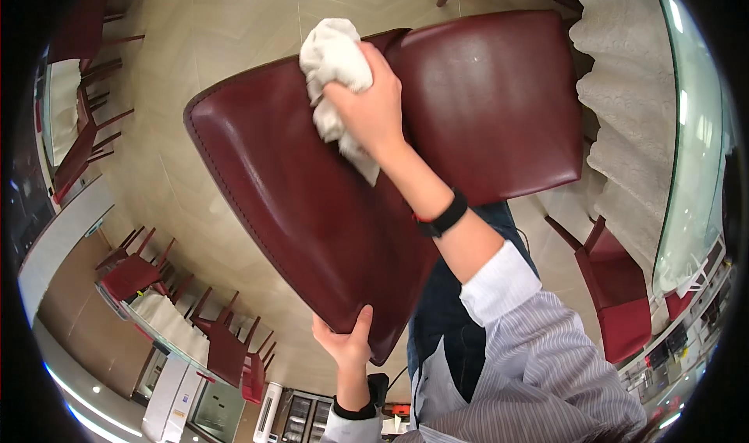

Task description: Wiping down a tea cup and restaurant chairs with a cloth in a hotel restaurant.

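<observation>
A dark red leather chair fills the middle, its stitched backrest (281, 173) towards the left and its smooth seat (491, 103) towards the right. My right hand (374, 100) holds a crumpled white cloth (336, 62) against the upper part of the backrest; a loose end of the cloth hangs over the leather. At the lower corner of the backrest, my left hand (348, 337) grips the edge, its thumb on the near face and its other fingers mostly hidden behind.
A glass-topped table (690, 127) with a pale, wavy cloth (626, 109) stands right of the chair. Another red chair (614, 291) is at the lower right. More red chairs (222, 332) and a cloth-covered table (169, 320) stand at the left on the beige tiled floor (234, 27).
</observation>
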